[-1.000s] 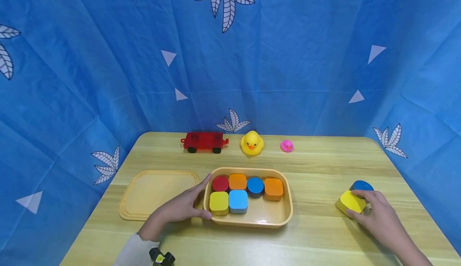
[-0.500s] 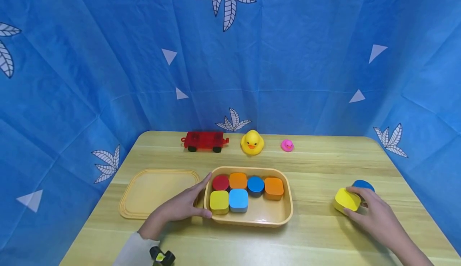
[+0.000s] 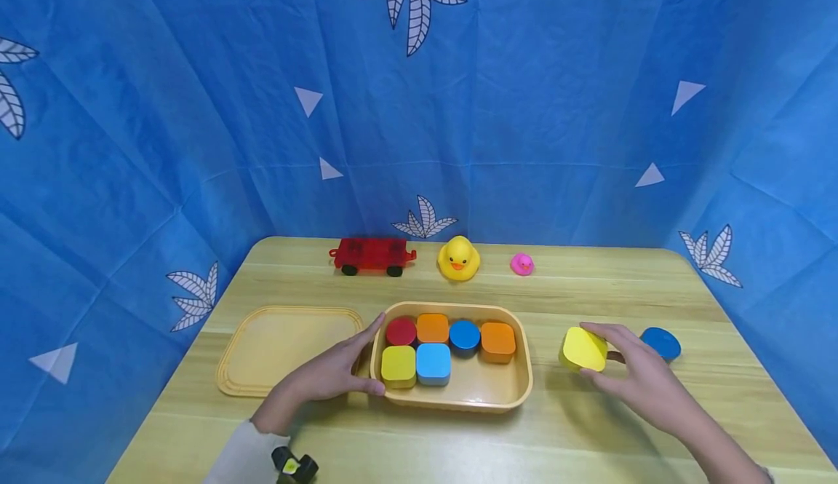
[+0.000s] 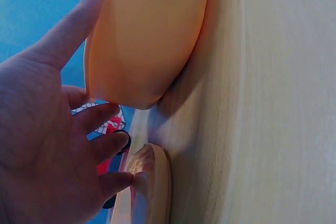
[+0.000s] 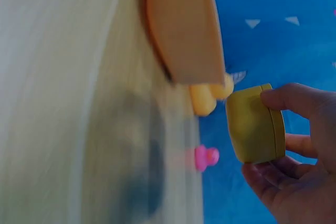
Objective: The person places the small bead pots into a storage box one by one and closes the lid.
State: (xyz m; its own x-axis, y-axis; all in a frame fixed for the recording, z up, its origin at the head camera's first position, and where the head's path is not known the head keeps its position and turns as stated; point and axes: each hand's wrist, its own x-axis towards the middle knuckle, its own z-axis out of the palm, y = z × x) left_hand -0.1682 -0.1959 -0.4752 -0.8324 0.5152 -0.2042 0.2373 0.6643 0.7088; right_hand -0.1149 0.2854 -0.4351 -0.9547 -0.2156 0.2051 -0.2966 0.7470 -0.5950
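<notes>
My left hand [image 3: 327, 373] rests against the left end of a tan plastic box [image 3: 483, 381], thumb and fingers spread along its rim. The left wrist view shows its thumb touching the box wall [image 4: 149, 35]. Inside the box sit red, orange, blue, yellow and light-blue blocks, with bare floor at the front right. To the right of the box, my right hand [image 3: 648, 381] pinches a yellow rounded-square block [image 3: 585, 349] between thumb and fingers. The right wrist view shows this yellow block [image 5: 252, 124], with a seam near one face, held above the table.
A round blue block [image 3: 661, 343] lies on the table behind the right hand. A tan lid [image 3: 288, 346] lies left of the box. Along the back stand a red toy wagon [image 3: 372, 255], a yellow duck [image 3: 458, 260] and a small pink duck [image 3: 522, 264].
My right hand has lifted the yellow block from beside the round blue one and carried it left toward the box. My left hand has stayed at the box's left end.
</notes>
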